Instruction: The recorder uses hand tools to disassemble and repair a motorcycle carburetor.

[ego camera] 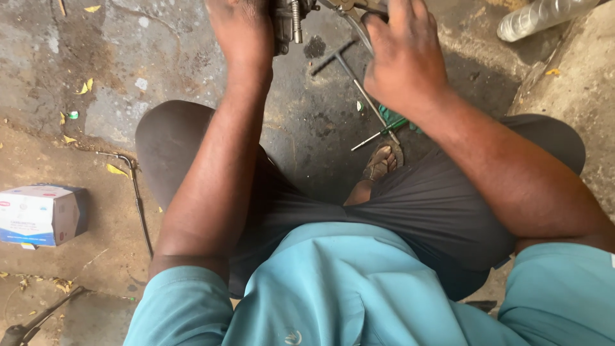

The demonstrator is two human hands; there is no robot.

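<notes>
— Hands first: left hand (240,29) is clamped around a dark metal engine part with a threaded stud (291,22), up at the frame's top edge.

— Right hand (403,57)?

— Fingers closed on grey steel pliers (352,13). Greasy grip, I'd judge; the pliers could slip onto the concrete floor (160,57).

Teal shirt (333,288), dark grey shorts (423,205), green-handled screwdriver (379,134), white-blue box (40,214).

Left hand (242,29) gripping metal part (291,19), right hand (403,61) squeezing pliers (355,16)
</notes>
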